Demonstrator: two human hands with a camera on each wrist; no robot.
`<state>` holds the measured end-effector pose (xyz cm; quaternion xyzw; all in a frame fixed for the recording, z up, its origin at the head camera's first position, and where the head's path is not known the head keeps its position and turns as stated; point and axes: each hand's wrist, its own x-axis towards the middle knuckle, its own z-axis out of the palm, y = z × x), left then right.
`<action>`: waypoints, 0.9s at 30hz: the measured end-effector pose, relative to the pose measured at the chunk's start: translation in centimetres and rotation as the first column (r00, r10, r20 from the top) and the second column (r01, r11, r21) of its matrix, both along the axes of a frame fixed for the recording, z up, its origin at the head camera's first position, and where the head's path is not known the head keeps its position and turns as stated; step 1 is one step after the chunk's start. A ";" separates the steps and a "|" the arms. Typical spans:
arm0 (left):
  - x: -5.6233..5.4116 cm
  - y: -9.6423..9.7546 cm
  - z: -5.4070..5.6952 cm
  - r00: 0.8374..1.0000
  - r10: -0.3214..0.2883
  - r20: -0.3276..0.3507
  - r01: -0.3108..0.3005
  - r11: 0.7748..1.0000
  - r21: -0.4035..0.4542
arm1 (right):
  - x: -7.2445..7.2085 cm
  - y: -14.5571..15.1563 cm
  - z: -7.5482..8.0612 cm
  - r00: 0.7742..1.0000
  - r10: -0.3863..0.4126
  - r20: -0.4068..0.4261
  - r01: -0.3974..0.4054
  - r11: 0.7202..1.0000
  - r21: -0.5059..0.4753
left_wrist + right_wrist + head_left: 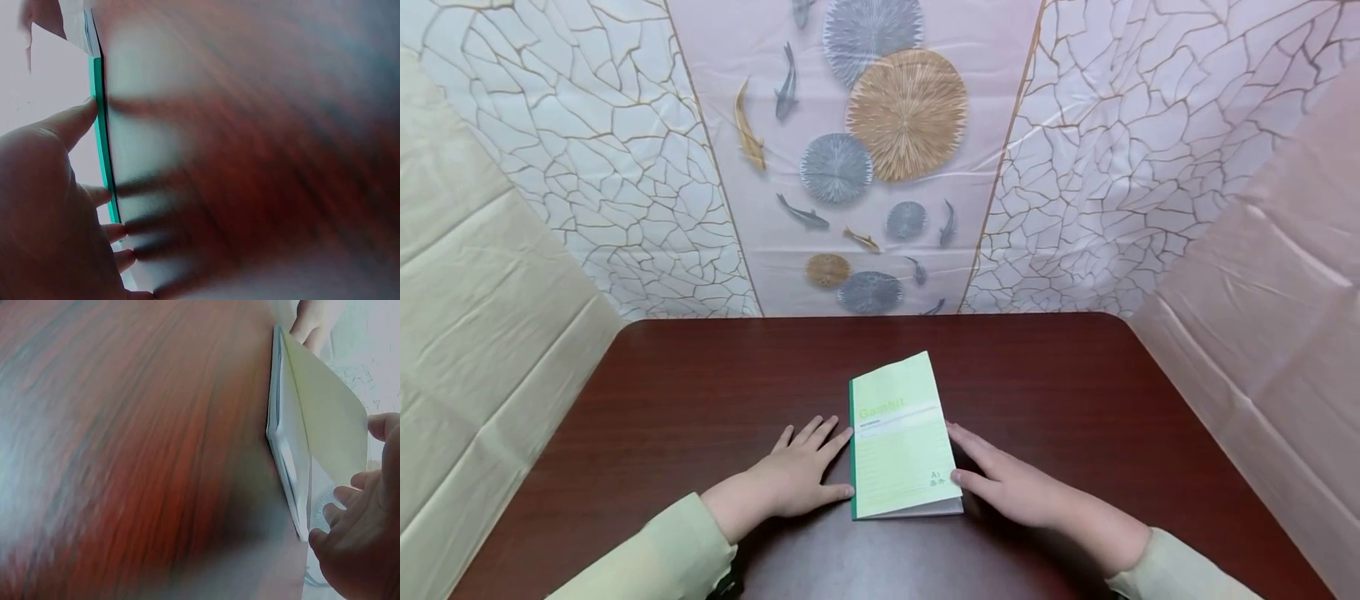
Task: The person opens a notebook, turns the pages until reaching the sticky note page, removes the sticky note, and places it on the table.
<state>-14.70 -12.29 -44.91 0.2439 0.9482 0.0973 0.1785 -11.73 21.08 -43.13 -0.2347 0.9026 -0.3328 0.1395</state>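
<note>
A light green notebook point(898, 450) with a darker green spine lies on the dark red-brown table, its front cover raised a little along the right side. White pages point(287, 450) show under the lifted cover in the right wrist view. My left hand point(790, 477) rests on the table with fingers spread, thumb and forefinger tips right at the green spine point(100, 137). On the other side, my right hand point(1015, 483) has its thumb tip at the cover's right edge. Its other fingers reach forward, nearly straight, beside the notebook.
The wooden table point(722, 367) has rounded far corners. Behind it hangs a patterned cloth point(1022, 208) with fish and round leaf shapes, and pale padded panels point(482, 317) flank both sides. Light sleeves point(662, 546) cover both forearms.
</note>
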 end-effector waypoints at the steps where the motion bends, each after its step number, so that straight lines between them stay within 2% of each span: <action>1: 0.0 -0.1 0.0 1.000 0.001 0.002 -0.001 1.000 0.006 | -0.1 -0.2 0.0 1.000 -0.004 0.014 0.004 1.000 -0.021; 7: 0.1 -0.3 -0.1 1.000 0.002 -0.010 -0.002 1.000 0.021 | -0.4 -1.3 0.2 0.990 -0.052 0.130 0.071 0.987 -0.145; 15: 0.0 -0.4 0.2 0.999 0.004 -0.046 -0.002 0.999 0.040 | -1.1 -2.6 0.6 0.962 -0.107 0.253 0.177 0.946 -0.273; 21: -0.4 -0.1 1.1 0.993 0.079 -0.091 -0.071 0.993 0.092 | -1.3 -3.8 1.2 0.951 -0.146 0.271 0.238 0.907 -0.346; 27: -0.7 0.9 2.8 0.969 0.160 -0.190 -0.130 0.979 0.160 | -1.5 -4.8 1.4 0.965 -0.112 0.238 0.214 0.860 -0.463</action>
